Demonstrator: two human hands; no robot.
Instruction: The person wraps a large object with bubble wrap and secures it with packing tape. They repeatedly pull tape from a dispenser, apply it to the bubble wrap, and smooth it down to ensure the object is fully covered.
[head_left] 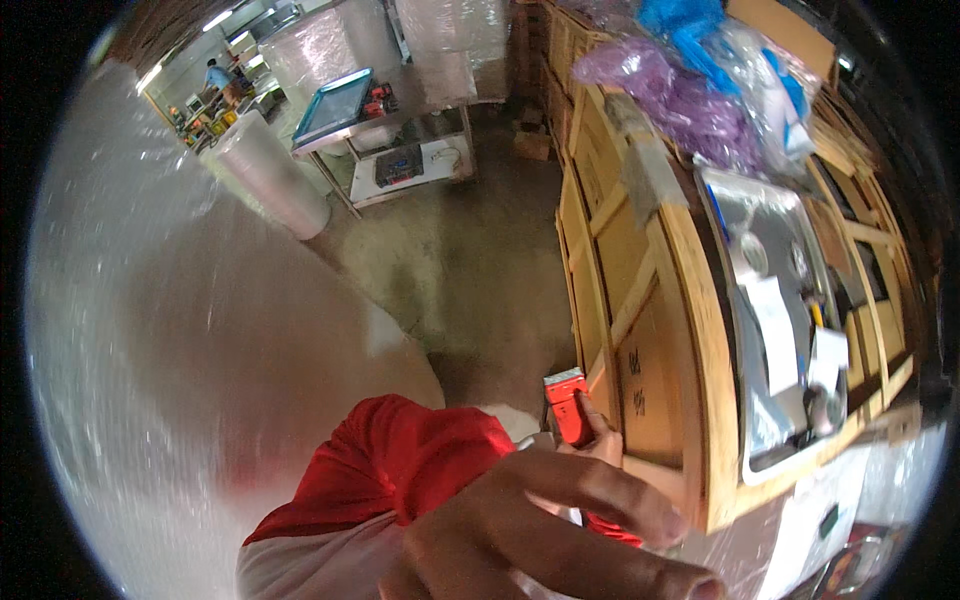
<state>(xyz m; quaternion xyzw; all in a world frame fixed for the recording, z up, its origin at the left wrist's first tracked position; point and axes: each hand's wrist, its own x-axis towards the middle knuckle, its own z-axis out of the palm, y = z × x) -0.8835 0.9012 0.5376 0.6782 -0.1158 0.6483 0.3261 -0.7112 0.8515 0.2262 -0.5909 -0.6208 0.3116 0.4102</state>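
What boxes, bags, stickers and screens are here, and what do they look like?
Wooden crates: right, tan slatted boxes, dark stamps on the side.
Paper slips: white, lying in the steel sink on the crates.
Plastic bags: top, purple and blue, crumpled.
Screen frame: back table, teal-edged, tilted.
Wrap roll: left, white cylinder.

The nearer hand (540, 530), which side cannot be told, fills the lower middle of the head view. Its fingers (600, 495) stretch rightward, slightly spread and gently curled, the fingertips reaching furthest right. Just above those fingers the other hand (597, 438) shows only partly, thumb and fingertips pinched shut around a small red object.
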